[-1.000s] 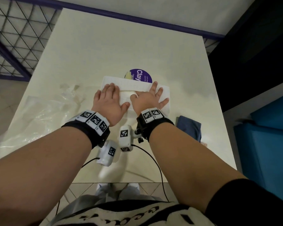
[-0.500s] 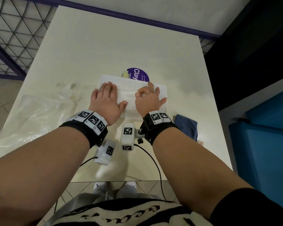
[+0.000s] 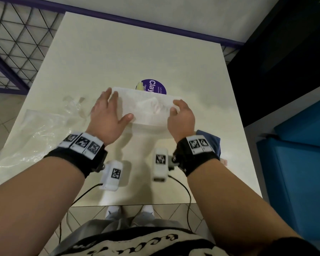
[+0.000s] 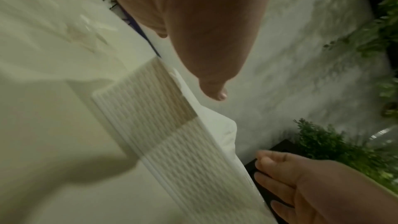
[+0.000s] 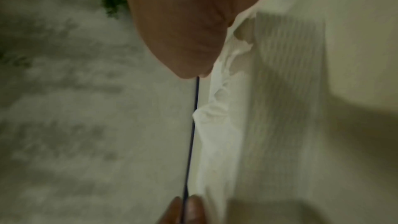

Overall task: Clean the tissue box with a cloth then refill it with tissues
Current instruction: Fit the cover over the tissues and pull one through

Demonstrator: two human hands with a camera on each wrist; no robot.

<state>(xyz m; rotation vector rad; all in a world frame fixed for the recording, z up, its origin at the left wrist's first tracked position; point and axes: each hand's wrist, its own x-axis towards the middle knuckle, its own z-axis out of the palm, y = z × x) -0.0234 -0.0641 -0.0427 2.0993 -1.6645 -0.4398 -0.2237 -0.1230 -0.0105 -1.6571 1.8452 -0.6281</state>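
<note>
Head cam: my hands have slid off the top and out to the ends of the white ribbed tissue box mid-frame. Left hand flat, fingers straight, at its left end; right hand loosely curled at the right end, gripping nothing I can see.

Left wrist: ribbed plastic side, tissue poking up.

Right wrist: blurry, crumpled tissue edge.

Both my forearms reach forward side by side, bare, each with a black wrist band carrying white marker tags and a small white camera hanging below. My left hand is spread flat, palm down, fingers straight and close together, thumb angled out to the right. My right hand sits level with it and well apart, turned more on edge with its fingers loosely curled inward; I cannot tell whether they pinch anything.
</note>
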